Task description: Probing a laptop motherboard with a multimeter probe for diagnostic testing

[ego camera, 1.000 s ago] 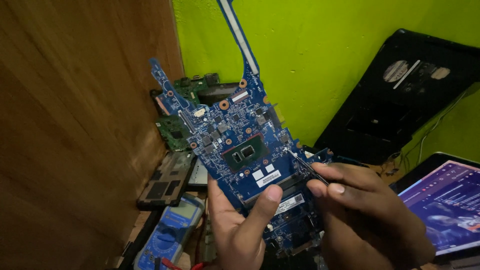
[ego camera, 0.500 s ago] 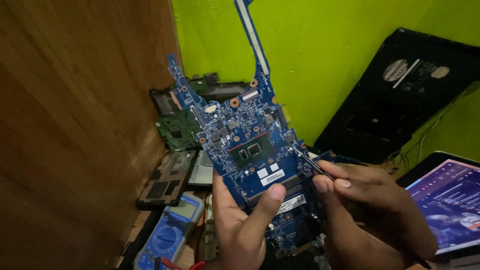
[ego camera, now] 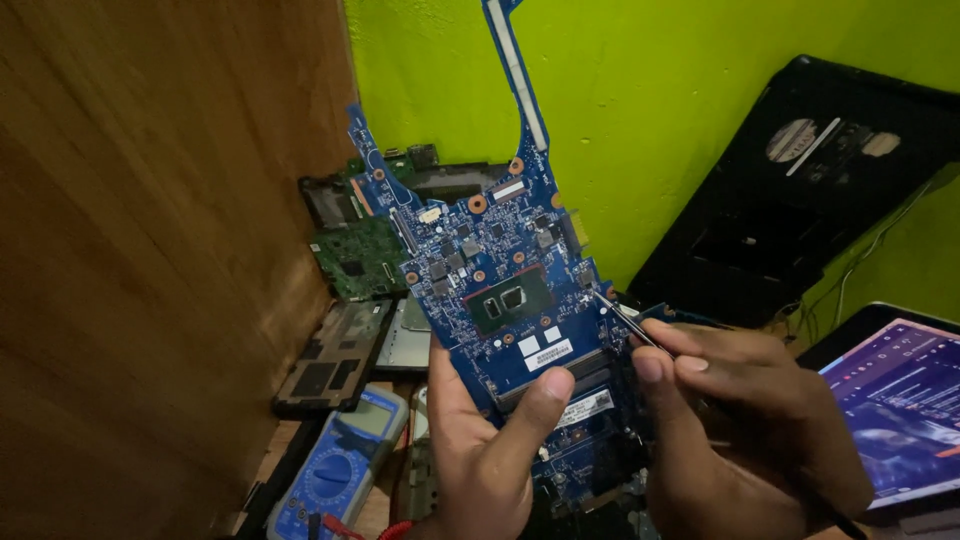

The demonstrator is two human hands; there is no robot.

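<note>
Blue circuit board [ego camera: 490, 270] raised higher, tweezers [ego camera: 625, 322] touching edge

left hand [ego camera: 490, 450] holds blue motherboard [ego camera: 490, 290] | right hand [ego camera: 750, 420] pinches tweezers [ego camera: 625, 320]

1. A bright lime-green wall [ego camera: 680, 120] is filling the rear of the room.
2. A brown wooden panel [ego camera: 150, 250] is standing along the left.
3. Dim light is leaving the lower corners in shadow.
</note>
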